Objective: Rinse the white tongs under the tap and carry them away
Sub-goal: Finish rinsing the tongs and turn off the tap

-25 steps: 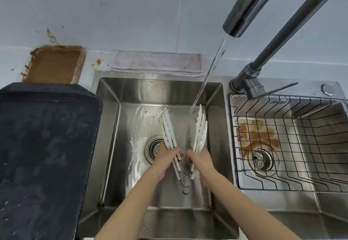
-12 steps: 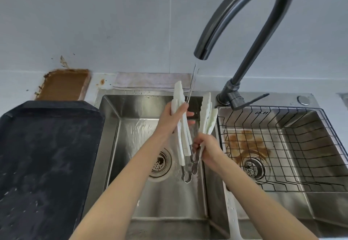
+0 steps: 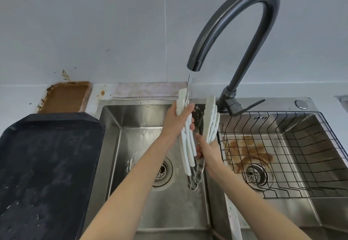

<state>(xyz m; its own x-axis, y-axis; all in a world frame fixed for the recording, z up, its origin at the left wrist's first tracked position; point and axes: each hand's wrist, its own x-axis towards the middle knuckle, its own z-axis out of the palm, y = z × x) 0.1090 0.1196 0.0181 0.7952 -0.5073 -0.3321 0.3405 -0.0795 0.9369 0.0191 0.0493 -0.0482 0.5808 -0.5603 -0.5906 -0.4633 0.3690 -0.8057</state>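
Note:
Several white tongs [image 3: 186, 146] with metal loop ends are held upright over the left sink basin [image 3: 135, 141], tips up, spread into a V. My left hand [image 3: 179, 119] grips the left arms near their tips. My right hand [image 3: 208, 150] grips the right arms [image 3: 211, 121] lower down. A thin stream of water [image 3: 189, 83] falls from the dark curved tap [image 3: 233, 23] onto the left tips.
A black wire rack [image 3: 282, 145] sits in the right basin, which has a brown stain near its drain [image 3: 256, 174]. A large black tray [image 3: 43, 170] lies left of the sink. A folded cloth [image 3: 146, 90] and a brown patch [image 3: 66, 96] lie by the wall.
The tongs have risen from low in the basin up to just under the spout. My left hand has slid up toward the tips. The view has tilted upward.

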